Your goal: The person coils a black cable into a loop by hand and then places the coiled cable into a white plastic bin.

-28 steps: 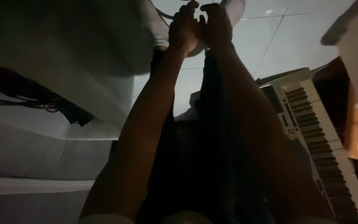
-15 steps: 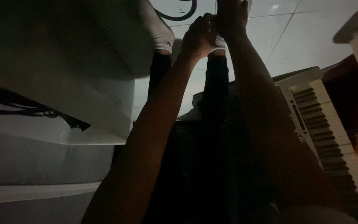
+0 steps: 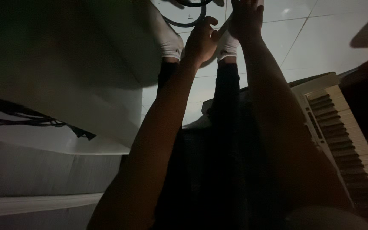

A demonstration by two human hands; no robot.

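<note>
Your left hand [image 3: 201,40] is curled loosely by the white socks [image 3: 227,44]. The black cable [image 3: 188,17] lies just beyond it. Your right hand [image 3: 247,17] reaches farther; I cannot tell its grip.

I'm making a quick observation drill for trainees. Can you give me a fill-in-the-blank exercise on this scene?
1. Both hands reach down toward feet in ____ socks.
2. The keyboard instrument lies on the person's ____ side.
3. The dark cable lies in a loop on the tiled ____.
4. The left hand is beside the right hand, near the ____.

Missing words: white; right; floor; feet
</note>
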